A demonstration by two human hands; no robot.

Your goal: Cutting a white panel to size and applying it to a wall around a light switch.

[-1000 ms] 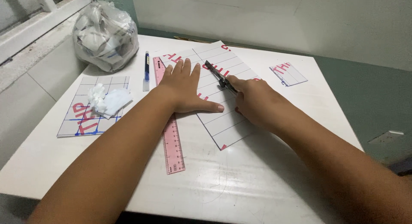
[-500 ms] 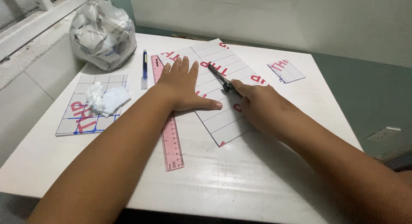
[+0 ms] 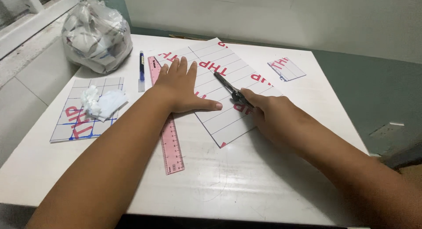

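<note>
My left hand (image 3: pixel 183 86) lies flat, fingers spread, pressing down a white lined sheet (image 3: pixel 239 119) with red lettering on the white table (image 3: pixel 246 185). My right hand (image 3: pixel 276 117) grips a dark utility knife (image 3: pixel 232 89), its tip resting on the sheet just right of my left thumb. A pink ruler (image 3: pixel 169 137) lies partly under my left wrist, along the sheet's left edge.
A blue pen (image 3: pixel 141 66) lies beside the ruler's top. At left is a second gridded sheet (image 3: pixel 72 123) with crumpled white scraps (image 3: pixel 102 102) on it. A clear bag of paper waste (image 3: pixel 96 36) sits at the back left. A small cut piece (image 3: pixel 286 68) lies at back right.
My right hand has drawn the knife toward me along the sheet. My left hand has stayed pressed on the sheet.
</note>
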